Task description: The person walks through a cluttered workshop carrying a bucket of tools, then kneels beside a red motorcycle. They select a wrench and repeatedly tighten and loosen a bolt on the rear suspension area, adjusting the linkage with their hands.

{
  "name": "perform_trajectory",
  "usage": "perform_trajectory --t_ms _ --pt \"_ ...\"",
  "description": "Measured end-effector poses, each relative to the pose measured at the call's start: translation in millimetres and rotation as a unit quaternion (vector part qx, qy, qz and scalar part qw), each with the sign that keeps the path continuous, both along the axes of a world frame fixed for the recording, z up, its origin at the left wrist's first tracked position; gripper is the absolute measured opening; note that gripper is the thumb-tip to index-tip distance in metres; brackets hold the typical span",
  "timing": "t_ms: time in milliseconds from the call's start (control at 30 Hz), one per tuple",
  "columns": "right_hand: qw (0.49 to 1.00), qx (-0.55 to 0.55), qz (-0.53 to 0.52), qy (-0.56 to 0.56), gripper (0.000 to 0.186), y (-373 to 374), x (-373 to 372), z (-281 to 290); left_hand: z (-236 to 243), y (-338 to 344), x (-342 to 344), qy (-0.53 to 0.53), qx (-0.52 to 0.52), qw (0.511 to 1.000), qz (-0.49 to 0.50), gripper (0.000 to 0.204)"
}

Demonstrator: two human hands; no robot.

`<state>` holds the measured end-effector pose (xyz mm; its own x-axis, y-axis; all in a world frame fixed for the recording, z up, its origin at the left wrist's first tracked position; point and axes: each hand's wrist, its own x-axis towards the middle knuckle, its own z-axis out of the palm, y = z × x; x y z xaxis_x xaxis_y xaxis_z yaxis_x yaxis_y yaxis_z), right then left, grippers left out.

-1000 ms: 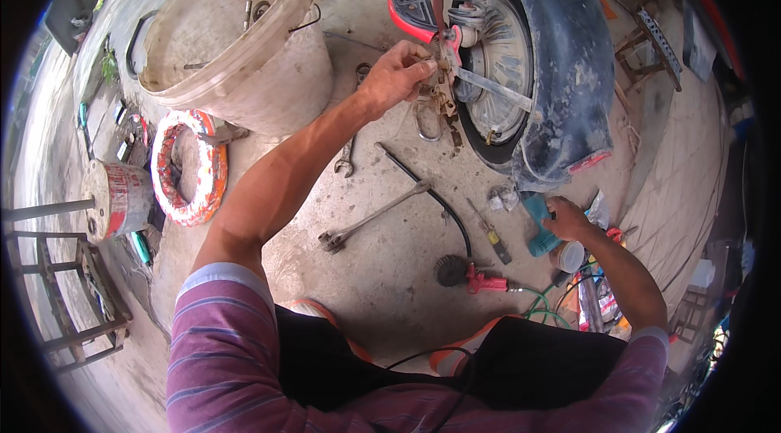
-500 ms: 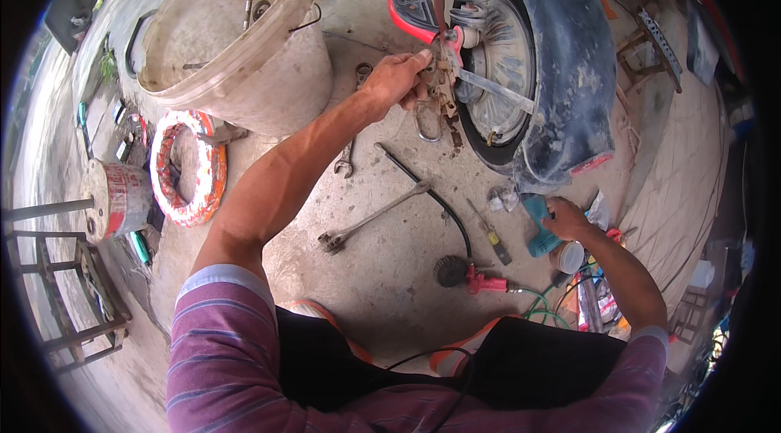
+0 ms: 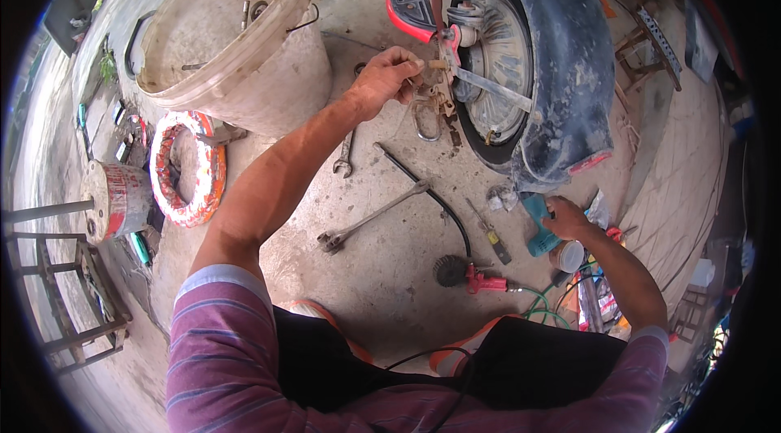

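My left hand [image 3: 386,82] is beside the rear wheel [image 3: 496,67] of a scooter with a red and black body. Its thumb and fingers are pinched together, and what they hold, if anything, is too small to make out. Just right of the fingertips, a short brownish rod end [image 3: 438,65] sticks out of the rusty bracket [image 3: 442,95] by the hub. My right hand [image 3: 567,219] grips a teal power tool [image 3: 537,224] on the floor behind the wheel. Part of that tool is hidden under my fingers. A metal loop [image 3: 427,121] hangs below the bracket.
A large whitish bucket [image 3: 301,67] stands left of the scooter. On the floor lie a wrench [image 3: 343,158], a long-handled socket tool [image 3: 366,220], a black hose [image 3: 431,197], a screwdriver [image 3: 492,236] and a pink air tool [image 3: 486,282]. A wrapped tire [image 3: 163,169] lies farther left.
My left hand has drawn back slightly to the left from the bracket, uncovering the brownish rod end. My right hand and the teal power tool have stayed in place.
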<state>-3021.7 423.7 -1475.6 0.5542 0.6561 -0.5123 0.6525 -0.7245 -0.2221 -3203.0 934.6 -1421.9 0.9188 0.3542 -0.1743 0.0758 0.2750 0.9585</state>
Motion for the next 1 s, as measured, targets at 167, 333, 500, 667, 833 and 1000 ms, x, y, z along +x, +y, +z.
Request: perform_trajectory --t_ms 167,333,500,667,833,1000 --pt "1.000 0.007 0.009 -0.005 0.042 3.9 -0.4 -0.1 -65.8 32.5 -21.2 0.131 0.442 0.888 0.002 0.038" --pt "1.000 0.000 0.003 -0.004 0.042 1.9 -0.9 0.7 -105.9 30.2 -45.3 0.234 0.600 0.762 -0.070 0.046" --pt "1.000 0.006 0.000 0.005 0.043 3.3 -2.1 3.2 -78.0 28.7 -37.5 0.261 0.535 0.802 -0.054 0.050" --pt "1.000 -0.009 -0.008 -0.001 0.041 -2.8 -1.1 0.5 -5.5 16.9 -0.6 0.016 0.218 0.976 -0.019 0.070" --pt "1.000 -0.007 -0.001 0.004 0.040 6.9 -2.1 1.3 3.3 -3.4 18.3 -0.097 0.353 0.930 -0.012 0.079" --pt "1.000 -0.012 0.017 -0.012 0.043 4.2 0.4 -3.4 -1.7 -1.6 29.0 -0.126 0.364 0.922 -0.022 0.073"
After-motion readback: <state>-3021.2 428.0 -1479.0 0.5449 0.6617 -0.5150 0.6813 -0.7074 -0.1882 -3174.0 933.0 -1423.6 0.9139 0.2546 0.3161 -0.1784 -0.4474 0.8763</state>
